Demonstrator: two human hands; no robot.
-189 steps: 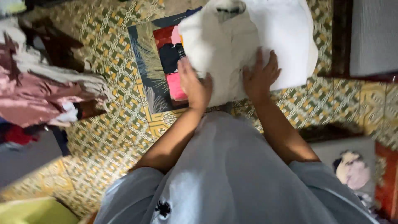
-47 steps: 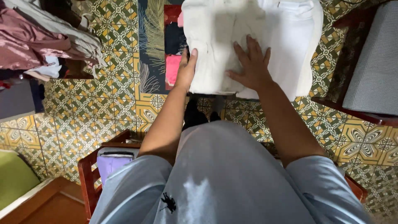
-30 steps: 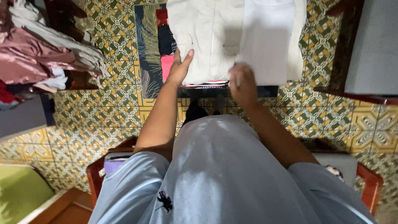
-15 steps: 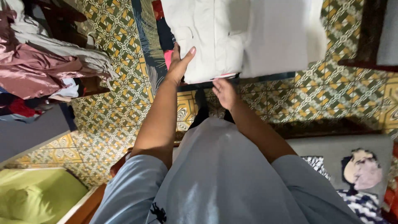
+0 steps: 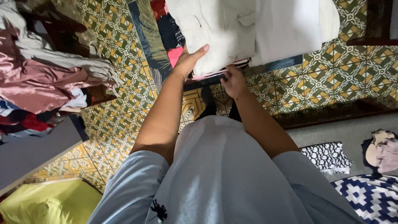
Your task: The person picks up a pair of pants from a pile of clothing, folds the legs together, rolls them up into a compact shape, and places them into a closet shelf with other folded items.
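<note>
A folded cream-white garment lies on a stack of clothes over a dark feather-patterned cloth, with a flatter white piece beside it on the right. My left hand rests flat against the garment's near left edge, fingers together. My right hand curls at the stack's near edge, fingertips tucked under the white garment where striped and pink layers show. My pale blue shirt fills the lower frame.
A heap of pink and grey clothes sits on dark furniture at the left. Green-yellow patterned tiles cover the floor. A grey cushioned seat with patterned fabrics is at the right. A lime-green cushion lies bottom left.
My right hand left the top of the white garment, dropped to the stack's near edge and slid its fingers under it. My left hand stayed at the left edge. The view shifted.
</note>
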